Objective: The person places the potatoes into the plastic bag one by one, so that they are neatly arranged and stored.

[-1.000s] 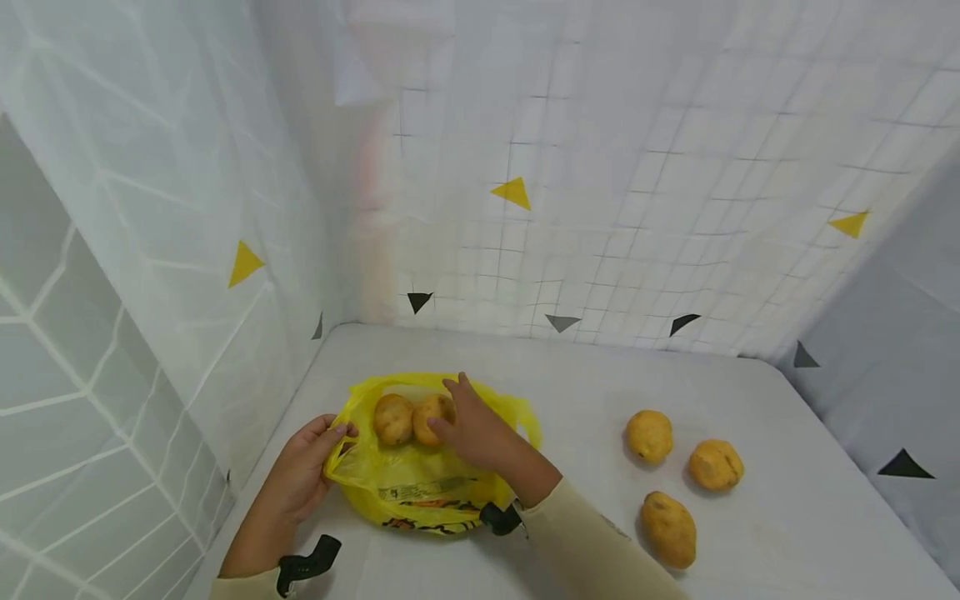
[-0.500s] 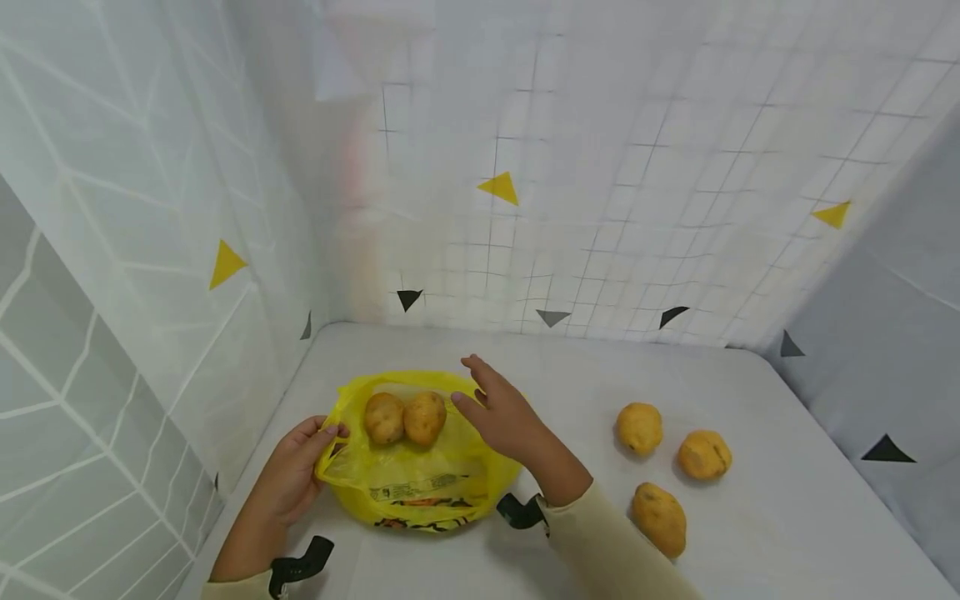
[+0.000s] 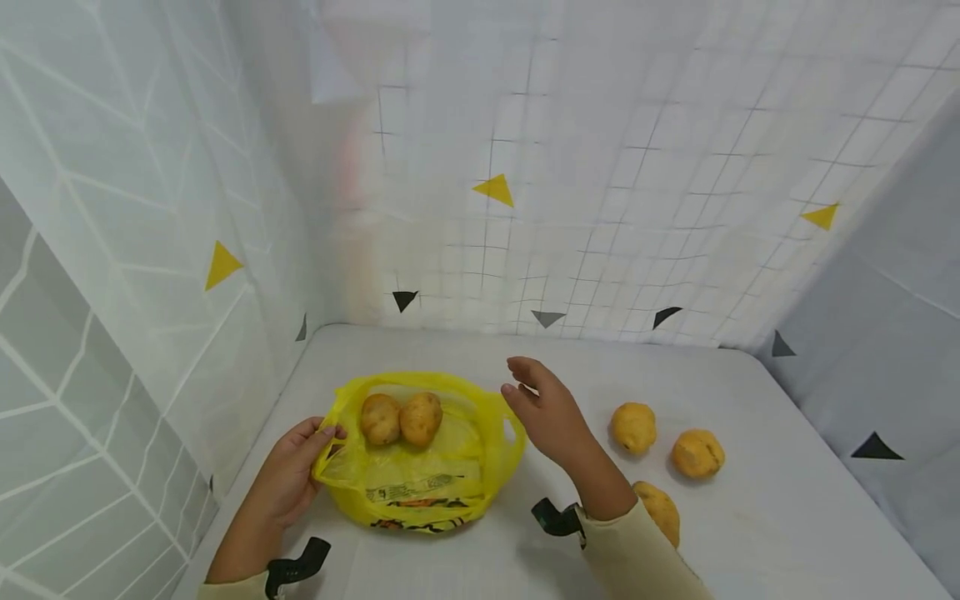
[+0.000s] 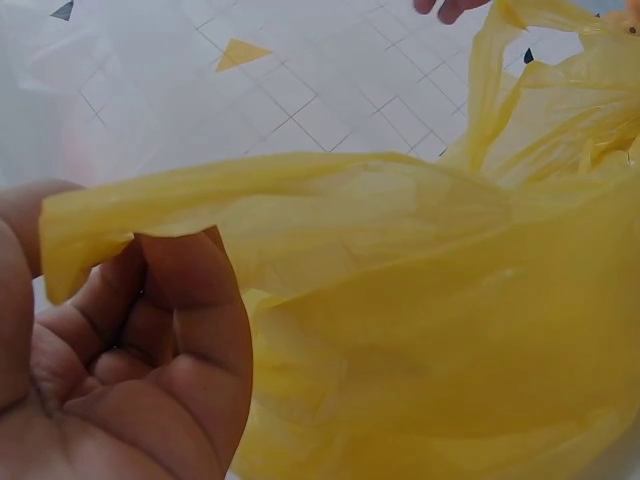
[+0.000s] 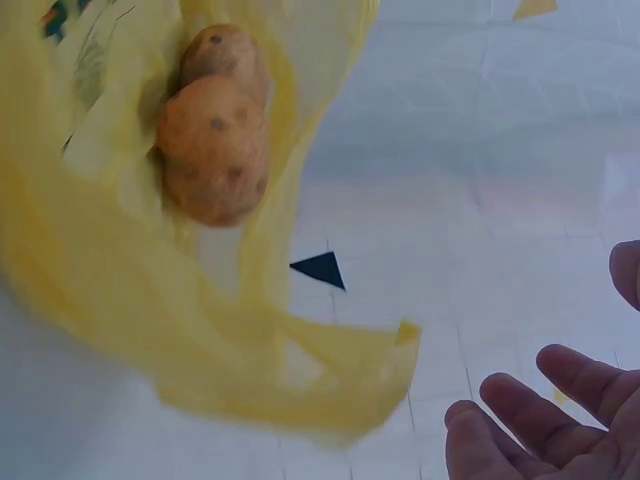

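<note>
A yellow plastic bag (image 3: 427,475) lies spread on the table with its mouth facing up. Inside it, two potatoes (image 3: 421,419) sit side by side near the back. My left hand (image 3: 288,471) pinches the bag's left edge; in the left wrist view the fingers curl round the thin yellow film (image 4: 330,200). To the right of the bag, my right hand (image 3: 551,417) hovers with relaxed fingers and holds nothing. The right wrist view has that hand (image 5: 560,430) apart from the bag's handle (image 5: 350,400).
On the right of the white table (image 3: 780,517) are three more potatoes: one at the back (image 3: 633,428), one farther right (image 3: 697,454), and a longer one (image 3: 658,510) partly behind the right sleeve (image 3: 637,550). A gridded white sheet (image 3: 585,167) hangs behind the table.
My right hand has drawn back from above the potatoes in the bag and moved right, past the bag's edge. The left hand keeps its grip on the bag.
</note>
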Demonstrator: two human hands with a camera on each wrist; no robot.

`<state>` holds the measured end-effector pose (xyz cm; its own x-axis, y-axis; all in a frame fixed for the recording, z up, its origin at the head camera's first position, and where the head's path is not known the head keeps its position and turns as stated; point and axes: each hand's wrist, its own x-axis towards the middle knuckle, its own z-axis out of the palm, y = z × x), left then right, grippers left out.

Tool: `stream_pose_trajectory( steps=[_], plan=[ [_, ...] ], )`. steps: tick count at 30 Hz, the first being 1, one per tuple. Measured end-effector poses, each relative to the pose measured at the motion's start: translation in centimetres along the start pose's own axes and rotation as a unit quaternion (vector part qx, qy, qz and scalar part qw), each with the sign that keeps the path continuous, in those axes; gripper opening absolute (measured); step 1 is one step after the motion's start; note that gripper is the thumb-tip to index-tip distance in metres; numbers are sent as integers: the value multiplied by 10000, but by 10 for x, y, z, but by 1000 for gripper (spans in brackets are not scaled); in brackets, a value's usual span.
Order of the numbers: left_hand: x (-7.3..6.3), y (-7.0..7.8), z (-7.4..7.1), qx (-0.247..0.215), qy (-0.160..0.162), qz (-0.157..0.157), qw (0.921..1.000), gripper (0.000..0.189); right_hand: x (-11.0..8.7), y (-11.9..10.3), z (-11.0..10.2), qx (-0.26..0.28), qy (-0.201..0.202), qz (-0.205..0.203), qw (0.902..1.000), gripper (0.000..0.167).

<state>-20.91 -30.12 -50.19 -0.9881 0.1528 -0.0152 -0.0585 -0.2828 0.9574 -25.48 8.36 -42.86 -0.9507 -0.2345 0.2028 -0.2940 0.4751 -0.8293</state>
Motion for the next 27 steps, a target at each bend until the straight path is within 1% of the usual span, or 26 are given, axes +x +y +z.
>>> stream_pose_trajectory(
  steps=[7, 14, 17, 19, 22, 24, 27],
  plan=[
    [-1, 3, 2, 19, 16, 48, 10000, 19, -24, 13, -22, -448, 232, 1, 9987, 54],
    [-1, -1, 4, 17, -66, 76, 9999, 16, -46, 27, -39, -576, 173, 141, 9981, 57],
    [-1, -3, 3, 34, 4, 28, 10000, 17, -54, 34, -48, -684, 178, 169, 9974, 60],
    [0, -3, 4, 55, 60, 17, 10000, 18, -59, 37, -55, -785, 208, 247, 9964, 64],
    [0, -4, 5, 112, 114, 56, 9999, 19, -67, 44, -64, -972, 223, 477, 9939, 70],
    [0, -3, 5, 130, 123, 76, 9998, 19, -72, 48, -69, -1212, 250, 587, 9906, 74],
    [-1, 0, 4, 148, 141, 57, 9998, 18, -80, 52, -75, -1424, 262, 640, 9874, 76]
  ],
)
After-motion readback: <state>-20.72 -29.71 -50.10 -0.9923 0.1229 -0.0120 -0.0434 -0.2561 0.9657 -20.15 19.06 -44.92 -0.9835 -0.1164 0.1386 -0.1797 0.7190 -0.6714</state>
